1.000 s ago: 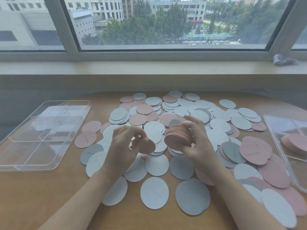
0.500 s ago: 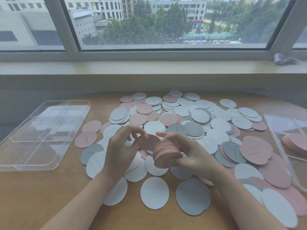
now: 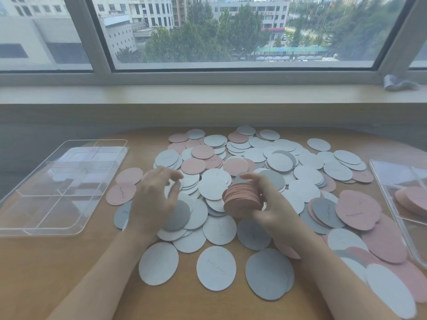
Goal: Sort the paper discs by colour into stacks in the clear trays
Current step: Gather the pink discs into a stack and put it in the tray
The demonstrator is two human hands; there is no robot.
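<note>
The wooden tabletop [image 3: 57, 273] is strewn with loose pink, white and grey paper discs [image 3: 254, 172]. A clear divided plastic tray [image 3: 55, 190] lies left. A stack of pink paper discs [image 3: 242, 200] is clamped by right hand [image 3: 271, 205] fingers. Left hand [image 3: 153, 199] fingers are spread, holding nothing.
</note>
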